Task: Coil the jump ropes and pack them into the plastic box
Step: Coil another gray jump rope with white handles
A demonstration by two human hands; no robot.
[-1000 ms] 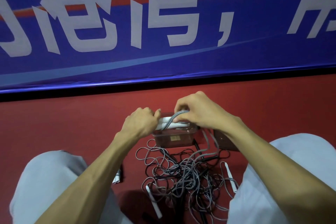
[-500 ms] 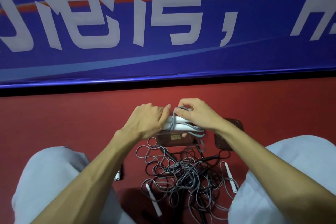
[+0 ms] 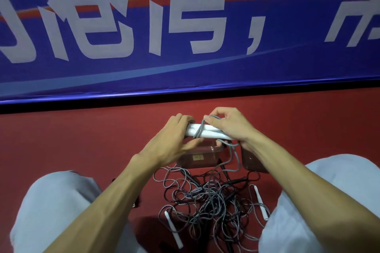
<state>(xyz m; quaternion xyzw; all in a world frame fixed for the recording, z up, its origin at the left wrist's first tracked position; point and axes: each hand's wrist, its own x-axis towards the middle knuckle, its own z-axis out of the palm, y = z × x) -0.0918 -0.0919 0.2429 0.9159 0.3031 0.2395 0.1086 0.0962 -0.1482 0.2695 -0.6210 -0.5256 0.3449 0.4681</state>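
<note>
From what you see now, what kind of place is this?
Probably a sports hall or court: red floor, a large blue printed banner along its edge, and tangled jump ropes lying there.

Both forearms [image 3: 115,197] are bare; pale bluish-grey trousers [image 3: 53,211], plain and smooth, cover both knees [image 3: 61,187].

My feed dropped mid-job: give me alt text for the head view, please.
Both hands hold a pair of white handles together above the clear plastic box on the red floor: the left hand grips one end, the right hand pinches grey cord looped round them. A tangle of grey and black ropes lies nearer the person.
</note>
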